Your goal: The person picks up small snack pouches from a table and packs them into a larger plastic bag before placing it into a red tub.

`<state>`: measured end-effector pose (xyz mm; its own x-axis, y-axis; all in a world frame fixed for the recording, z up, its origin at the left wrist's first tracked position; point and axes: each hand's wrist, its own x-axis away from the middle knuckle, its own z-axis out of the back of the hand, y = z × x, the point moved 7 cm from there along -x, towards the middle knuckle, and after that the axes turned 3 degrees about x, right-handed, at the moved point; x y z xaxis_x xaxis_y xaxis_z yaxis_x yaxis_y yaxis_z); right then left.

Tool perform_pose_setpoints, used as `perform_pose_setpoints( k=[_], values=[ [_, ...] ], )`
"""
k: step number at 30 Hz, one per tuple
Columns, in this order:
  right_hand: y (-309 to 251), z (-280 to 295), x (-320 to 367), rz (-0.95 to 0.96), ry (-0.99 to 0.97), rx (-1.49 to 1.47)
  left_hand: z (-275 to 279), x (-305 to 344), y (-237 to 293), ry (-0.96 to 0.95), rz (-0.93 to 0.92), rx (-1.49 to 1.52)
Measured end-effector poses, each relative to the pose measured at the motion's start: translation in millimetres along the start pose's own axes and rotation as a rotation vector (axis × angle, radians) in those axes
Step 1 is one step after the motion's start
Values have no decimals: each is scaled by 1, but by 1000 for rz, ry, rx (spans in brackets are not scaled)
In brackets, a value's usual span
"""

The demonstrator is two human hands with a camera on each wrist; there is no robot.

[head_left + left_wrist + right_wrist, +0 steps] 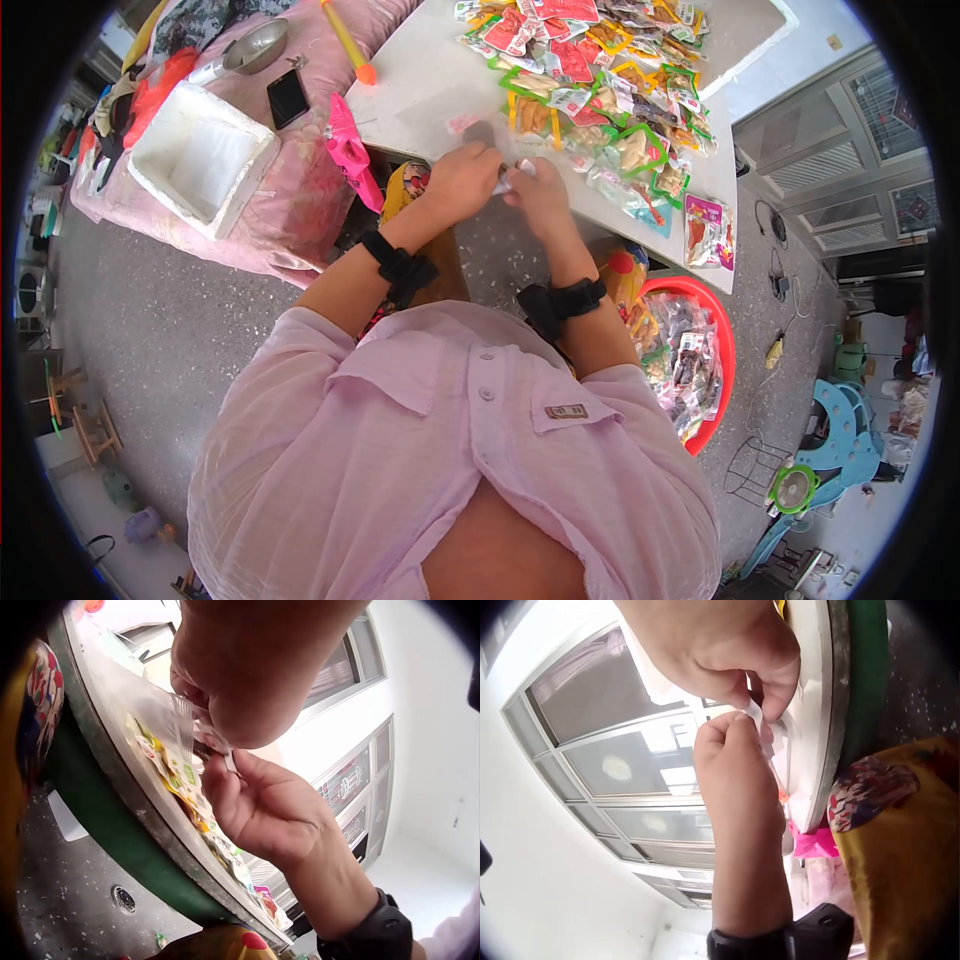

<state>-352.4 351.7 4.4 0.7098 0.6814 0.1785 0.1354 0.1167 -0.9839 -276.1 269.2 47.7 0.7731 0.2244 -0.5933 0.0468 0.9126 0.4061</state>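
Both hands are close together at the near edge of the white table (400,110). A small white strip (502,186) at a clear plastic bag (161,709) is pinched between the thumb and fingers of the left hand (462,184) and of the right hand (540,198). In the left wrist view the right hand (262,806) has its fingers curled at the strip, and the left hand (240,675) lies above it. The right wrist view shows the left hand (735,757) touching the strip (755,712) just below the right hand (727,652). The bag's contents are partly hidden.
Many colourful food packets (600,90) cover the table's right part. A red basin (728,350) of packets stands on the floor at the right. A pink packet (346,150) hangs at the table's left edge, beside a bed with a foam box (195,165) and a phone (288,98).
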Motion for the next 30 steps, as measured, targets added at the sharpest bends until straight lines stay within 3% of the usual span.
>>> perform_pose_setpoints(
  k=[5, 11, 17, 20, 23, 27, 30],
  values=[
    [19, -14, -25, -43, 30, -569, 4, -9, 3, 17, -31, 17],
    [37, -15, -40, -163, 6, -82, -4, -5, -1, -25, -26, 2],
    [36, -36, -57, -30, -176, -745, -7, -5, -12, 1, 31, 20],
    [26, -34, -45, -53, -215, -685, -8, -5, -24, 11, 66, 51],
    [-6, -7, -15, -204, -168, -142, -19, -5, -34, -22, 111, 45],
    [-25, 91, -42, 79, 36, 68, -34, -1, -41, -26, 140, 36],
    [-39, 189, -73, 359, 432, 532, -37, -2, -41, -5, 134, 55]
  ],
)
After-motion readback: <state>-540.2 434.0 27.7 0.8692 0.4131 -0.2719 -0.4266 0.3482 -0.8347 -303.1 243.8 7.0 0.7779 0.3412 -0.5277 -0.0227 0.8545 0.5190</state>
